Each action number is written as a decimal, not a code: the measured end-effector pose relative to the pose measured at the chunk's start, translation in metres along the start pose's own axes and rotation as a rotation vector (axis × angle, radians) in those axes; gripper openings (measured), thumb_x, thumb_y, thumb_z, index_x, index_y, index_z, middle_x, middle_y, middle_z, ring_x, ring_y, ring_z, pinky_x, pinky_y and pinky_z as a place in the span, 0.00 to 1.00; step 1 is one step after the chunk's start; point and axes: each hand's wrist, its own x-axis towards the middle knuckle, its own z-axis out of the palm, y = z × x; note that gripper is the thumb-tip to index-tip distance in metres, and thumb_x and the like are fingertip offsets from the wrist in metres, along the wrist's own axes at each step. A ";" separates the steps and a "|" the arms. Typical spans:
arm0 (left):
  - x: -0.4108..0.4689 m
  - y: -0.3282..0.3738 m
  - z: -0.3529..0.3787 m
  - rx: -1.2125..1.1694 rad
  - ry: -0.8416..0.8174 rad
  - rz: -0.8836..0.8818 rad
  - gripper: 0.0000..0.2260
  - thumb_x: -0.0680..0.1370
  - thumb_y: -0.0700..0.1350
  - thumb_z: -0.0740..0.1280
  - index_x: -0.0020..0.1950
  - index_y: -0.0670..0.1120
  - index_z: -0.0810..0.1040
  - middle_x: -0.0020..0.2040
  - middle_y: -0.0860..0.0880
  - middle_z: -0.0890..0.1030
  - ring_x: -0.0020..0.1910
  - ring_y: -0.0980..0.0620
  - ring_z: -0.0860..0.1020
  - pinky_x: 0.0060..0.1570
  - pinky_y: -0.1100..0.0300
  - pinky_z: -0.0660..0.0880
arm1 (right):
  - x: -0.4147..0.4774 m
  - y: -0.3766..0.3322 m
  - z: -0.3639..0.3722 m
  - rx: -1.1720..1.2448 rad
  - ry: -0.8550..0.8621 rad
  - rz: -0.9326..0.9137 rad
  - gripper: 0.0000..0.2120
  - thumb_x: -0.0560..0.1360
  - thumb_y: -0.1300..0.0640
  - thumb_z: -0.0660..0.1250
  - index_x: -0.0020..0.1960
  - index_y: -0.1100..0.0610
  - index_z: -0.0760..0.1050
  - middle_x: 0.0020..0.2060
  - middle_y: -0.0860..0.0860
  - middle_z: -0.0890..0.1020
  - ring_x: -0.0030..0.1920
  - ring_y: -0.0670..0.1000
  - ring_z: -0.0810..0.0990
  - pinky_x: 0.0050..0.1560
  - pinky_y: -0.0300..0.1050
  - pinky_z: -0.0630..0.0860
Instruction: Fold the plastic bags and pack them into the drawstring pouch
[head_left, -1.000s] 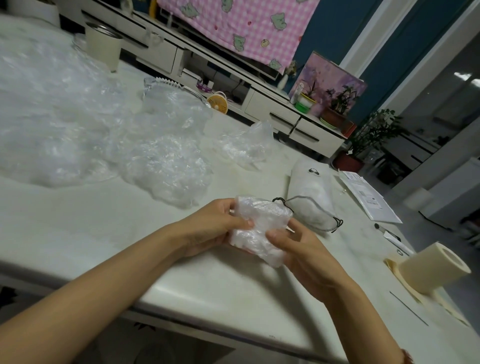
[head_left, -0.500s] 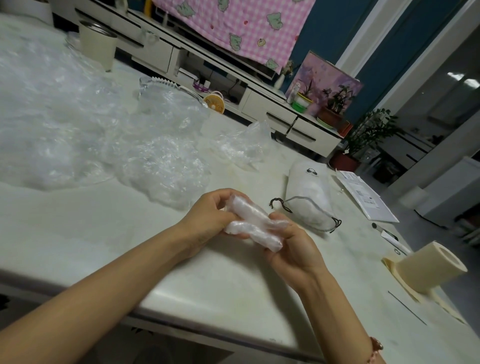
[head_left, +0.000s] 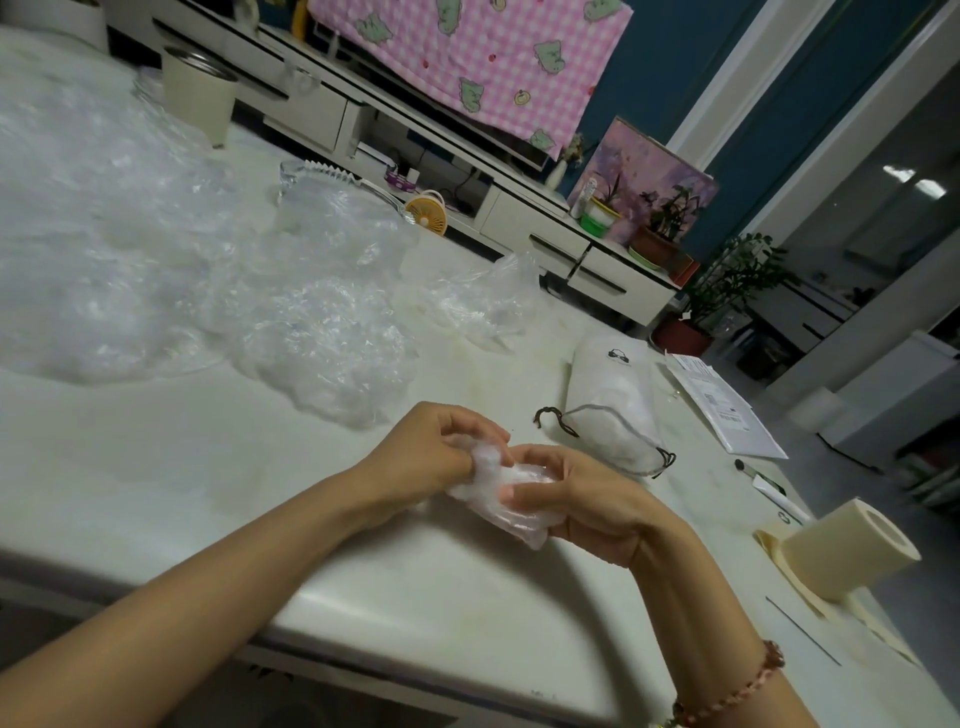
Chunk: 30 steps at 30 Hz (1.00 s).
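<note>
A pale table (head_left: 156, 467) fills most of the frame, with a TV cabinet and a pink checked cloth behind it. At lower centre, the left hand (head_left: 431, 457) and right hand (head_left: 587, 499) both grip a scrunched, partly folded plastic bag (head_left: 498, 493), fingers curled round it just above the tabletop. The white drawstring pouch (head_left: 610, 410) lies near, to the upper right of the hands, its mouth toward them. Loose clear plastic bags (head_left: 182, 270) are heaped across the upper left.

One head-worn wide-angle view. It faces forward and down across the table (head_left: 156, 493), close above the left hand (head_left: 426, 457) and right hand (head_left: 592, 504).
</note>
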 end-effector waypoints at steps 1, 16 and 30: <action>0.002 -0.001 -0.001 -0.027 -0.009 -0.027 0.11 0.59 0.40 0.62 0.32 0.50 0.82 0.43 0.53 0.82 0.37 0.62 0.79 0.35 0.71 0.73 | 0.001 -0.001 0.000 -0.030 0.043 -0.009 0.12 0.72 0.70 0.68 0.53 0.61 0.76 0.36 0.52 0.80 0.32 0.47 0.79 0.30 0.37 0.75; 0.010 -0.008 -0.005 0.016 0.134 -0.018 0.09 0.63 0.43 0.70 0.39 0.48 0.72 0.36 0.52 0.73 0.35 0.54 0.69 0.34 0.69 0.68 | 0.003 -0.004 0.015 -0.048 0.318 -0.162 0.11 0.72 0.52 0.71 0.50 0.57 0.79 0.41 0.51 0.82 0.40 0.48 0.80 0.41 0.41 0.74; 0.012 -0.006 -0.004 -0.215 0.120 -0.103 0.03 0.75 0.41 0.68 0.43 0.43 0.81 0.38 0.49 0.81 0.34 0.56 0.78 0.34 0.67 0.74 | -0.010 -0.002 0.005 -0.186 0.084 -0.256 0.12 0.69 0.59 0.69 0.50 0.63 0.81 0.43 0.56 0.81 0.44 0.49 0.78 0.45 0.39 0.72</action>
